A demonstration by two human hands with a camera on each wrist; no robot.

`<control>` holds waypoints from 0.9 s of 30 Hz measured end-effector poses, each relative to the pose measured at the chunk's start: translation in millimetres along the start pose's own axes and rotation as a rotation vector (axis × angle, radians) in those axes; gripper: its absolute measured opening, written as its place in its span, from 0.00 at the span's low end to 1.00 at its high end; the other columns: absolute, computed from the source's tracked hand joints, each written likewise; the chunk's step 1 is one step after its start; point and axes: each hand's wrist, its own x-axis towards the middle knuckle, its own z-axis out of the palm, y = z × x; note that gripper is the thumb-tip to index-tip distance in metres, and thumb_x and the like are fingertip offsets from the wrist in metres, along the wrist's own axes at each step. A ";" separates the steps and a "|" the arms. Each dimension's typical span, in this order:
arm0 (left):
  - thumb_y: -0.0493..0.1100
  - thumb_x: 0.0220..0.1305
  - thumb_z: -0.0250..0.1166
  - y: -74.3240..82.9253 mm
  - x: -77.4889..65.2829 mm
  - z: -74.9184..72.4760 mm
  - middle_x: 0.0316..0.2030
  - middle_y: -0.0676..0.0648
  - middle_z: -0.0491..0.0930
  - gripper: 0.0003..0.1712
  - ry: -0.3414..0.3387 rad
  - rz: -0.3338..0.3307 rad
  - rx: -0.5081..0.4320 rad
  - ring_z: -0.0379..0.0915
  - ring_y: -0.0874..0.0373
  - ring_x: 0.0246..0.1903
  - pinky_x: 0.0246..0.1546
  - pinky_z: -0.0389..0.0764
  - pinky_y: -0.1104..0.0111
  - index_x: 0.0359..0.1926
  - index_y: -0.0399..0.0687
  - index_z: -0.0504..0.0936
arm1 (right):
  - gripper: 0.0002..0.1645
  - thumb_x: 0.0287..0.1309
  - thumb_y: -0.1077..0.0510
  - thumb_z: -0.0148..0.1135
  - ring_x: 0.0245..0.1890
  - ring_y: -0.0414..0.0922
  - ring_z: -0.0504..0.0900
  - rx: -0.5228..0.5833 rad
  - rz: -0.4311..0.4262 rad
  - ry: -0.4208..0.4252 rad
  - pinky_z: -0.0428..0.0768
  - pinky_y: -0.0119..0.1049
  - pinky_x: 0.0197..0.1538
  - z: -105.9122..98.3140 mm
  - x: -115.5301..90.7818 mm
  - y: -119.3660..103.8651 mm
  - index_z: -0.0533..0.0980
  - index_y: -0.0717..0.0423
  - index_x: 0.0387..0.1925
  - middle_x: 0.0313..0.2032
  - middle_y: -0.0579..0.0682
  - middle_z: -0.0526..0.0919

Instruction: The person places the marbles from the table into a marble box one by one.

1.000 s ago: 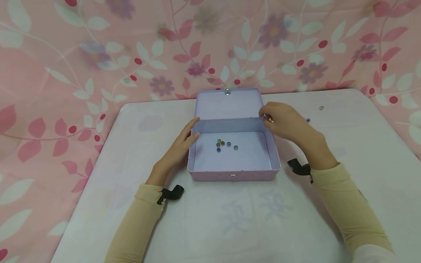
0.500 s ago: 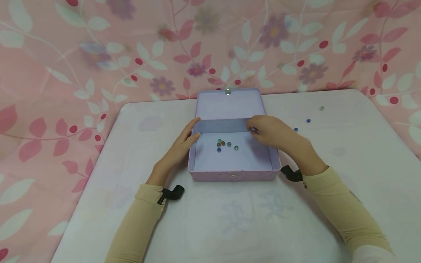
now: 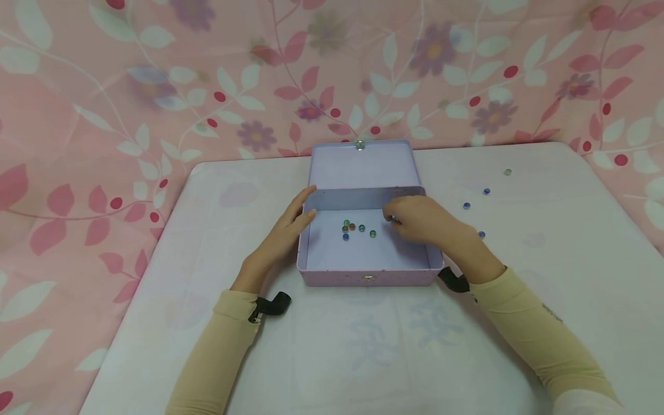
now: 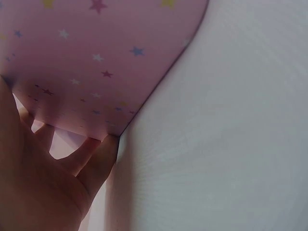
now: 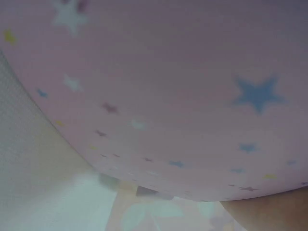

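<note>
A lilac tin box [image 3: 369, 278] stands with its lid [image 3: 363, 164] swung back. Several glass marbles [image 3: 372, 234] in green, brown and blue lie on its floor. My left hand [image 3: 282, 231] rests along the box's left side, fingers extended and thumb at the rim. In the left wrist view, the fingers [image 4: 98, 161] touch the star-printed wall [image 4: 106, 57]. My right hand [image 3: 422, 219] is inside the box at the right, fingers curled, pinching a small bluish marble [image 3: 395, 218] that is mostly hidden. The right wrist view mainly shows the box's outer wall [image 5: 192, 96].
On the white tablecloth [image 3: 332, 351] to the right of the box lie several loose marbles: a pale green one [image 3: 508, 172] farthest back, blue ones [image 3: 486, 191] nearer, one beside the right forearm. A pink floral curtain [image 3: 207, 69] hangs behind the table.
My right hand has moved from the box's back right corner leftward and down into the box with the marble. Loose blue marbles behind it came into sight. The left hand stays put.
</note>
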 end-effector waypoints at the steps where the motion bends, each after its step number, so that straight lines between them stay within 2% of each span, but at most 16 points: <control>1: 0.53 0.77 0.48 0.0 -0.1 -0.1 0.80 0.57 0.41 0.34 -0.001 -0.001 0.000 0.36 0.49 0.79 0.79 0.43 0.51 0.79 0.66 0.48 | 0.08 0.60 0.62 0.65 0.39 0.47 0.83 -0.004 0.001 0.002 0.83 0.48 0.48 0.2 -0.5 -0.2 0.84 0.54 0.41 0.41 0.50 0.88; 5: 0.53 0.77 0.48 0.2 -0.6 -0.2 0.80 0.56 0.41 0.34 -0.004 -0.005 0.004 0.36 0.49 0.79 0.79 0.44 0.50 0.79 0.67 0.48 | 0.08 0.61 0.62 0.63 0.39 0.47 0.82 0.022 0.013 -0.013 0.83 0.47 0.48 -1.0 -1.3 1.0 0.84 0.54 0.41 0.41 0.49 0.87; 10: 0.53 0.77 0.48 0.9 -1.2 0.1 0.80 0.55 0.41 0.34 -0.004 0.003 0.002 0.36 0.49 0.79 0.79 0.44 0.50 0.79 0.66 0.48 | 0.11 0.63 0.63 0.60 0.41 0.47 0.80 0.114 0.065 -0.023 0.81 0.47 0.50 -12.7 -4.9 7.0 0.83 0.56 0.45 0.42 0.50 0.86; 14: 0.53 0.77 0.48 0.9 -1.4 0.6 0.80 0.55 0.41 0.34 -0.004 -0.001 0.004 0.36 0.47 0.79 0.78 0.44 0.49 0.79 0.67 0.48 | 0.13 0.64 0.64 0.56 0.40 0.49 0.78 0.172 0.093 0.045 0.81 0.47 0.49 -26.9 -13.0 18.1 0.83 0.58 0.47 0.42 0.52 0.85; 18: 0.53 0.77 0.48 0.8 -1.4 1.1 0.80 0.55 0.40 0.34 -0.007 -0.001 0.003 0.36 0.47 0.79 0.78 0.43 0.49 0.79 0.67 0.48 | 0.13 0.64 0.65 0.56 0.41 0.49 0.78 0.219 0.081 0.129 0.80 0.48 0.48 -39.2 -23.9 33.4 0.82 0.60 0.47 0.42 0.54 0.85; 21: 0.53 0.77 0.48 1.0 -1.7 0.9 0.80 0.55 0.41 0.34 -0.008 0.002 0.003 0.36 0.47 0.79 0.78 0.43 0.49 0.79 0.67 0.48 | 0.12 0.63 0.65 0.57 0.40 0.50 0.78 0.225 0.094 0.157 0.78 0.48 0.46 -46.1 -30.5 45.0 0.82 0.60 0.46 0.38 0.54 0.84; 24: 0.53 0.77 0.48 0.8 -2.2 0.3 0.80 0.56 0.41 0.34 -0.003 0.003 0.004 0.36 0.47 0.79 0.78 0.44 0.49 0.79 0.66 0.48 | 0.13 0.63 0.64 0.57 0.37 0.50 0.77 0.205 0.140 0.118 0.77 0.47 0.43 -49.8 -35.2 56.8 0.81 0.60 0.46 0.35 0.54 0.83; 27: 0.53 0.77 0.48 1.1 -2.6 -0.4 0.80 0.56 0.42 0.34 0.000 0.006 0.005 0.37 0.48 0.79 0.78 0.44 0.49 0.79 0.65 0.48 | 0.14 0.63 0.61 0.57 0.34 0.50 0.77 0.203 0.201 0.018 0.77 0.46 0.40 -51.5 -41.9 68.4 0.80 0.61 0.48 0.35 0.56 0.81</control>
